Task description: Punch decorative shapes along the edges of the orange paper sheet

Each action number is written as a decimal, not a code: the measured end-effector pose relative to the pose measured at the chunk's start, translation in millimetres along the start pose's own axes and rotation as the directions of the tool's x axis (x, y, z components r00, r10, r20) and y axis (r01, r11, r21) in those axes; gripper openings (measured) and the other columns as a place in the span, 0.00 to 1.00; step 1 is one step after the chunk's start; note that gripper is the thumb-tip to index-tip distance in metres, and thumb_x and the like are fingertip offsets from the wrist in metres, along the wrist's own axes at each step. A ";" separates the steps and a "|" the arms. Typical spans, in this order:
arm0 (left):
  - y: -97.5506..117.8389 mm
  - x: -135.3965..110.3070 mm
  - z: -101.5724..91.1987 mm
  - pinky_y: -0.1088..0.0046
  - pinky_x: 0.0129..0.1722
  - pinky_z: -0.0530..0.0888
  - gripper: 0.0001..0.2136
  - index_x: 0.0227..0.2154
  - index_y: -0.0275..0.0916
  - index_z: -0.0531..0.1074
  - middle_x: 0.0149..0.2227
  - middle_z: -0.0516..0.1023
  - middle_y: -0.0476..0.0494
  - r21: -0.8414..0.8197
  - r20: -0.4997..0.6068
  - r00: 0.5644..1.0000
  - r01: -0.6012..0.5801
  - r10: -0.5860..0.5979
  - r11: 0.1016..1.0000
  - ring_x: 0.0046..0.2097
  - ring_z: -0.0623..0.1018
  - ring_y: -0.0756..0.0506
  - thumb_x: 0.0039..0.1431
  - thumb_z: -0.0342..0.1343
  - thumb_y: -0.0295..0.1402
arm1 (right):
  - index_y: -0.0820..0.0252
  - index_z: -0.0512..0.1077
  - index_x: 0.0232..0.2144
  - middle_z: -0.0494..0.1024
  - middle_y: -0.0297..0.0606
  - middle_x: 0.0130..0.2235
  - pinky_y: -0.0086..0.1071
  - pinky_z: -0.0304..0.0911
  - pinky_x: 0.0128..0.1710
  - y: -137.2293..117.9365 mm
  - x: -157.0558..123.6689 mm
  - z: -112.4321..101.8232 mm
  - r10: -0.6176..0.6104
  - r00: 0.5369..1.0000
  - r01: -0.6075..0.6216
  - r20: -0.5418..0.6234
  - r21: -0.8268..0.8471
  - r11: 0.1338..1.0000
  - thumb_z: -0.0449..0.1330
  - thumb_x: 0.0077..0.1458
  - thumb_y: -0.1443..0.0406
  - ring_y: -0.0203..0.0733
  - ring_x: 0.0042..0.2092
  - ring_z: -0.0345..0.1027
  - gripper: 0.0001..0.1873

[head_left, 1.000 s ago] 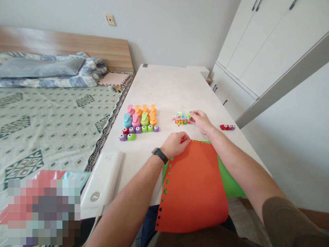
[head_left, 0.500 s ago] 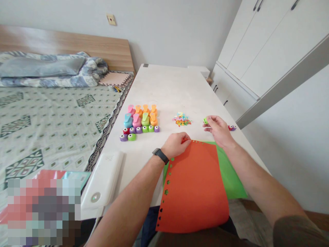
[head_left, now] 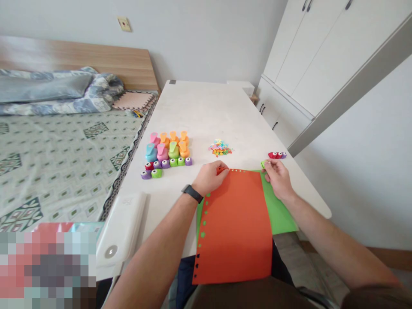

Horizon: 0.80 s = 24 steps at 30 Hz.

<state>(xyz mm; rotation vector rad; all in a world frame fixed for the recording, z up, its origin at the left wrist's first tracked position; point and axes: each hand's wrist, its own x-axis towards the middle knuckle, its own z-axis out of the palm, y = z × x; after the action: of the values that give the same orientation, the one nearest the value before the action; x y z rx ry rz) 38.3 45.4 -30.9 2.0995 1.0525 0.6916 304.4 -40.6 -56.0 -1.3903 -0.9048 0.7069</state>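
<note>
My left hand (head_left: 214, 177) pinches the top left corner of an orange sheet of paper (head_left: 236, 227). Punched shapes run down the sheet's left edge and along part of its top edge. A green sheet (head_left: 281, 212) lies beneath it on the table. Between the fingers of my right hand (head_left: 279, 177) is a small green craft punch (head_left: 264, 165), just right of the orange sheet's top right corner and above the green sheet. My fingers cover most of this punch.
Rows of large and small craft punches (head_left: 165, 154) stand at left on the white table (head_left: 202, 109). A pile of paper cut-outs (head_left: 221, 148) lies mid-table, several small punches (head_left: 277, 155) at right. A white device (head_left: 122, 227) sits near the left edge, beside a bed (head_left: 64, 150).
My right hand has moved down and closer to the orange sheet with the green punch, uncovering the small punches at right. The whole view has shifted slightly.
</note>
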 end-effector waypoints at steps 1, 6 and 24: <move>-0.2 0.6 -1.3 0.69 0.38 0.71 0.10 0.36 0.39 0.79 0.34 0.83 0.45 0.008 -0.024 1.000 0.018 -0.017 1.000 0.36 0.79 0.45 0.63 0.54 0.38 | 0.56 0.73 0.43 0.75 0.35 0.36 0.26 0.55 0.19 0.6 3.6 2.4 -0.005 1.000 0.005 0.004 0.002 1.000 0.68 0.55 0.51 0.36 0.32 0.70 0.20; -3.9 3.7 -5.9 0.69 0.39 0.72 0.11 0.36 0.39 0.79 0.36 0.83 0.44 0.021 -0.112 0.991 0.072 -0.069 0.997 0.37 0.80 0.44 0.63 0.54 0.38 | 0.57 0.72 0.42 0.76 0.36 0.39 0.25 0.58 0.20 5.8 21.1 10.2 0.020 1.000 -0.020 0.005 0.007 1.000 0.69 0.53 0.49 0.38 0.34 0.72 0.23; -0.2 5.3 -10.2 0.69 0.39 0.72 0.12 0.36 0.39 0.78 0.36 0.84 0.45 -0.008 -0.124 0.984 0.126 -0.126 0.992 0.37 0.80 0.44 0.63 0.54 0.40 | 0.57 0.74 0.48 0.78 0.35 0.41 0.30 0.65 0.33 -30.6 71.3 39.2 0.008 0.896 0.000 0.445 -0.018 1.000 0.71 0.49 0.59 0.37 0.37 0.70 0.24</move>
<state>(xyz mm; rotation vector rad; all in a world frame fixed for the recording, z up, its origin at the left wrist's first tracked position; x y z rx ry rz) 33.8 53.3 -23.8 1.9908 1.2419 0.7670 303.5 38.1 -18.9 -1.2645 -1.2682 1.0492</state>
